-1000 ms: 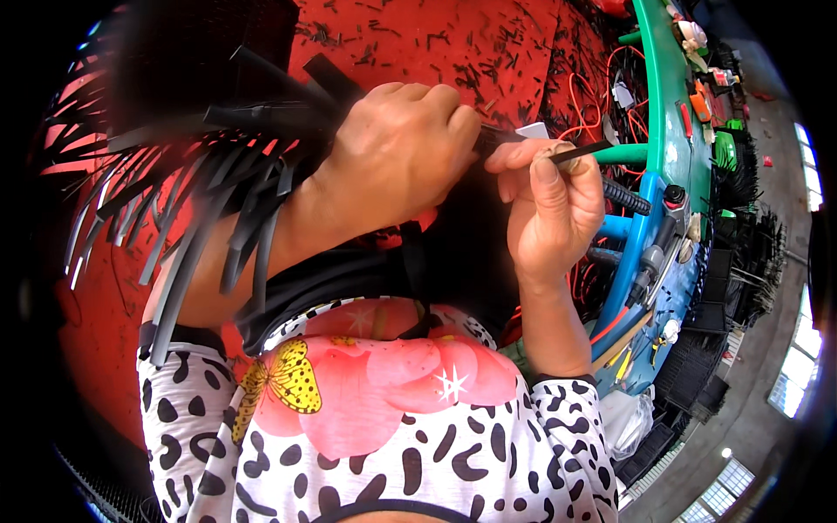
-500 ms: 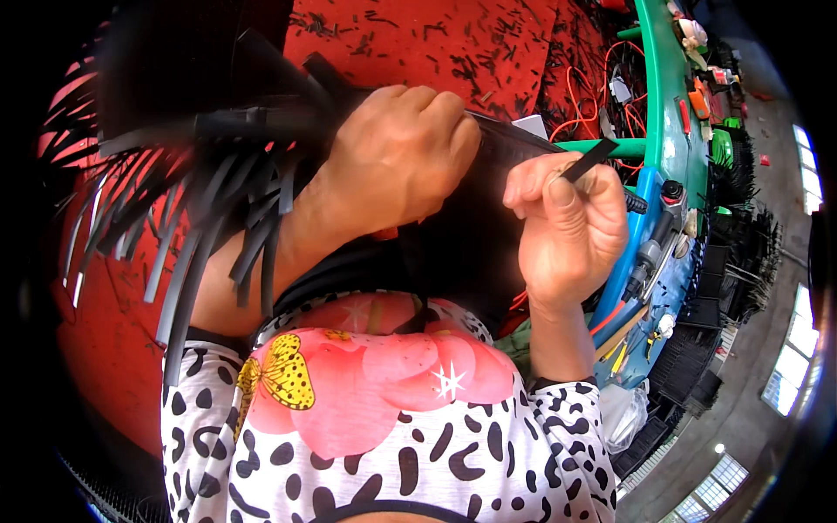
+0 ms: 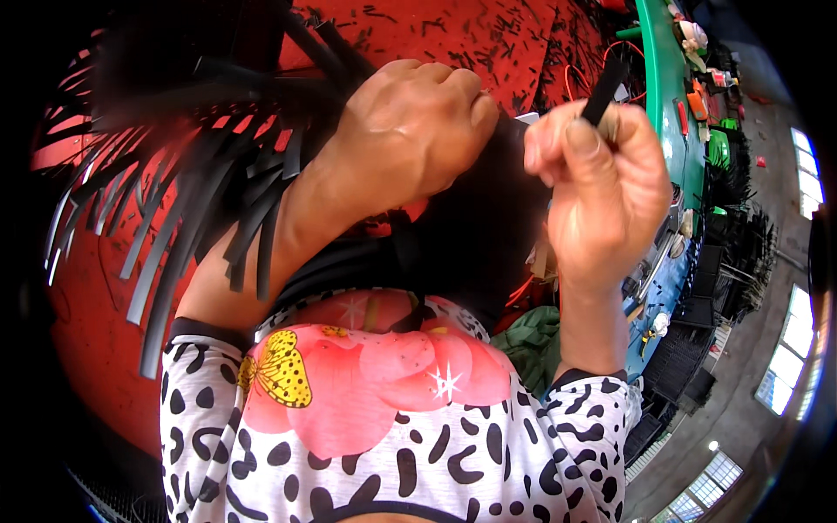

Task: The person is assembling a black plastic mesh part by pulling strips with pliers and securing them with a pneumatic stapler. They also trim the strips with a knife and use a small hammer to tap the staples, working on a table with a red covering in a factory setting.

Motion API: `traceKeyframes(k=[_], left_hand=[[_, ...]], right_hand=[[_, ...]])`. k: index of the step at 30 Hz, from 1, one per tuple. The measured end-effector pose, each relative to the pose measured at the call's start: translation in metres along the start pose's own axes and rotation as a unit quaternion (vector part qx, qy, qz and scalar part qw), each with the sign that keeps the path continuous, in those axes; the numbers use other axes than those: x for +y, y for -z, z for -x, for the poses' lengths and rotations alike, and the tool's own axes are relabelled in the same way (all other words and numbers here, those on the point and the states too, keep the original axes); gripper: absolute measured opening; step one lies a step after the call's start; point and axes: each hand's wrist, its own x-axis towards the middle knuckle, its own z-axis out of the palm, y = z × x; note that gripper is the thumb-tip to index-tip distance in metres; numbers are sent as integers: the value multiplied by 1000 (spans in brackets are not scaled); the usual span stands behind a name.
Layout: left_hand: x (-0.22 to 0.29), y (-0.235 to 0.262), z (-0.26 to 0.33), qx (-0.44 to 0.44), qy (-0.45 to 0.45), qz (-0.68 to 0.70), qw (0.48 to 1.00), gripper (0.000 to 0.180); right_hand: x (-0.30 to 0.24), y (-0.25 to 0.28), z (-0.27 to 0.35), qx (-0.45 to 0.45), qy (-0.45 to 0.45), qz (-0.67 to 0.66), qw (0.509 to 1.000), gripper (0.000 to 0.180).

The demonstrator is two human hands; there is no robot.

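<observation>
A dark piece fringed with long, flat black strips [image 3: 187,240] spreads out on the left, its body too dark and blurred to make out. My left hand [image 3: 418,131] is closed in a fist at its edge, with the fingertips hidden underneath. Two of the strips stick out beyond my knuckles. To the right, my right hand [image 3: 606,187] is raised and closed, with a short black strip [image 3: 603,91] pinched between thumb and fingers, its end pointing up. A dark area over my lap separates the hands.
Black scraps litter the red floor [image 3: 436,39] ahead. On the right runs a green-edged workbench [image 3: 656,61] with tools and small objects. Green cloth [image 3: 527,344] lies beside my right elbow. Farther right stand black stacked items [image 3: 684,349] on a grey floor.
Both hands have moved up and to the right, my right hand farther, with its strip now more upright. The fringe of strips on the left has swung slightly outward.
</observation>
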Motion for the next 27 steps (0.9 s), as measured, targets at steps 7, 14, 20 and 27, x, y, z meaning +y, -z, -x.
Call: traceKeyframes(k=[7, 14, 20, 27], left_hand=[[-1, 6, -3, -21, 5, -8, 1000, 32], [3, 10, -3, -20, 1, -22, 1000, 33], [-1, 18, -8, -24, -49, 2, 998, 40], [15, 24, 7, -82, -36, 35, 995, 52]], right_hand=[[24, 7, -55, 31, -93, 104, 990, 6], [55, 12, -86, -113, -26, 358, 926, 18], [68, 21, -96, -252, -163, 330, 895, 9], [74, 21, -69, -274, -180, 384, 863, 23]])
